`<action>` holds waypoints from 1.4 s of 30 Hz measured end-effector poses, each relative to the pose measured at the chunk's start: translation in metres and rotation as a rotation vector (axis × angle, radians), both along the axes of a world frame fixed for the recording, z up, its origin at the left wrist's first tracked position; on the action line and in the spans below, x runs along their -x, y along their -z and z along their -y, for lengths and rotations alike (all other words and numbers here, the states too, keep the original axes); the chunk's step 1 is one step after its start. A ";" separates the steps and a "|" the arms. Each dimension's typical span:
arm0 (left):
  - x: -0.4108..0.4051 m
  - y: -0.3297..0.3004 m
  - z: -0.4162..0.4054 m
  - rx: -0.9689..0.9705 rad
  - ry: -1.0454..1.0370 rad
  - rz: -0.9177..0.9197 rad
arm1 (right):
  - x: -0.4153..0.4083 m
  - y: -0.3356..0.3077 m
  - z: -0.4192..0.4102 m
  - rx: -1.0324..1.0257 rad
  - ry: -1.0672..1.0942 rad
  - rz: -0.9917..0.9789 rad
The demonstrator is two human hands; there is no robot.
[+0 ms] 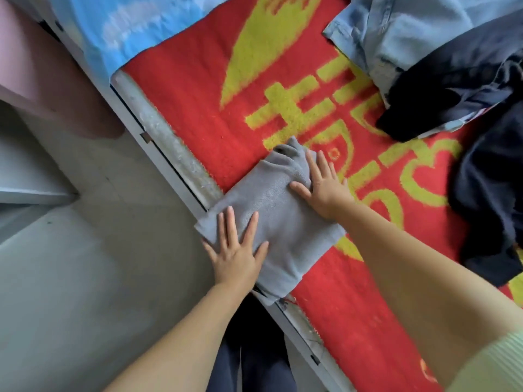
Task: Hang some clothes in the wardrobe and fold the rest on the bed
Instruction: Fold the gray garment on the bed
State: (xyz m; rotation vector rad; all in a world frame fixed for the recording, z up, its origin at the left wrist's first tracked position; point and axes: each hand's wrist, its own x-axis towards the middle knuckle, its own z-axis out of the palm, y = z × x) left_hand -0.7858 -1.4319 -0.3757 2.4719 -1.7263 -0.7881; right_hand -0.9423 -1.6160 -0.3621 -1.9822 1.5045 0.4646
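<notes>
A folded grey garment (278, 210) lies at the near edge of the bed, on a red blanket with yellow characters (198, 89). My left hand (236, 251) presses flat on its near left corner, fingers spread and straight. On the garment's far right side my right hand (322, 185) rests flat, fingers straight, partly over the blanket. Further back on the right, a light blue denim piece (396, 32) and dark navy clothes (458, 89) lie in a loose pile. More dark fabric (492, 199) spreads along the right edge.
The bed's pale metal frame (167, 142) runs diagonally from upper left to lower right. A light blue patterned sheet (119, 29) lies at the head of the bed. Grey floor (85, 264) is to the left, with a pink surface (36, 80) and white furniture (25, 176).
</notes>
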 end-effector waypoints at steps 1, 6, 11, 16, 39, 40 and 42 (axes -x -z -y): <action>0.003 0.001 -0.002 0.012 -0.042 -0.013 | 0.002 0.002 0.003 -0.088 0.087 0.050; 0.009 -0.008 -0.029 -0.054 -1.079 -0.503 | 0.016 -0.013 -0.007 -0.265 0.348 0.277; 0.017 -0.019 -0.018 -0.034 -1.309 -0.994 | 0.028 -0.020 -0.014 -0.528 0.448 0.318; 0.020 -0.045 0.001 0.105 -1.162 -0.979 | 0.058 -0.036 -0.029 -0.490 0.703 0.591; 0.066 -0.008 0.177 0.169 -0.371 -0.348 | 0.158 -0.006 -0.028 0.309 1.036 0.331; 0.066 -0.005 0.178 0.165 -0.367 -0.362 | 0.158 -0.004 -0.027 0.284 1.060 0.369; 0.069 -0.010 0.175 0.169 -0.394 -0.408 | 0.154 -0.006 -0.029 0.240 1.135 0.460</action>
